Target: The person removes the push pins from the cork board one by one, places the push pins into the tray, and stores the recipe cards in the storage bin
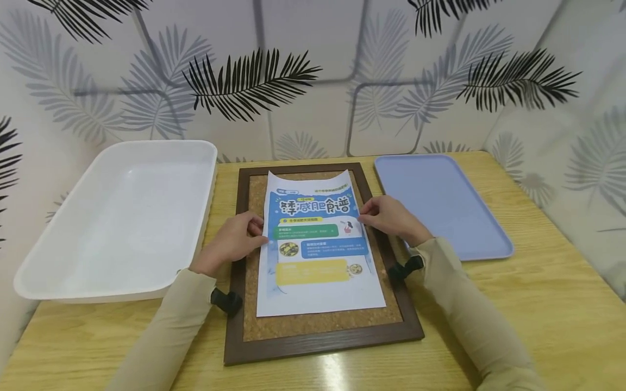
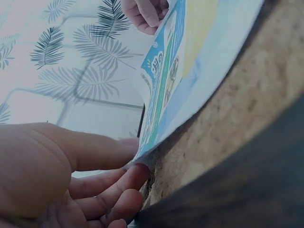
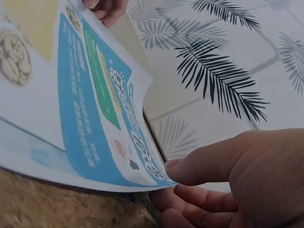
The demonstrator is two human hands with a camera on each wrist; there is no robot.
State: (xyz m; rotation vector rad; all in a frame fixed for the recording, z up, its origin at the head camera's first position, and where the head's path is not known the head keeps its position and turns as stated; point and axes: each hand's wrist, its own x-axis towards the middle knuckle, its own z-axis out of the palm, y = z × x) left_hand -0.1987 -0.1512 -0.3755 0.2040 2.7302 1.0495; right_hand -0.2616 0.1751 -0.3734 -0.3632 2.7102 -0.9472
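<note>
Tan sleeves [image 1: 156,331], left fingers [image 2: 121,187] and right fingers [image 3: 204,198] pinching paper [image 1: 320,244] by opposite edges, bare cork [image 1: 323,324] below

In the centre of the head view, my sheet [image 1: 320,297] lies on the board [image 1: 323,346], inside its frame, and the board lies on the table [image 1: 552,304]. My left hand [image 1: 232,243] is at the sheet's left edge, over the board's left side; my right hand [image 1: 391,219] is at its right edge, over the board's right side. The tub [image 1: 122,222] stands at the frame's left, just beside the board. The tray [image 1: 440,206] lies at upper right, beyond my right wrist. Behind everything, across the top, runs the wall [image 1: 303,32].
</note>
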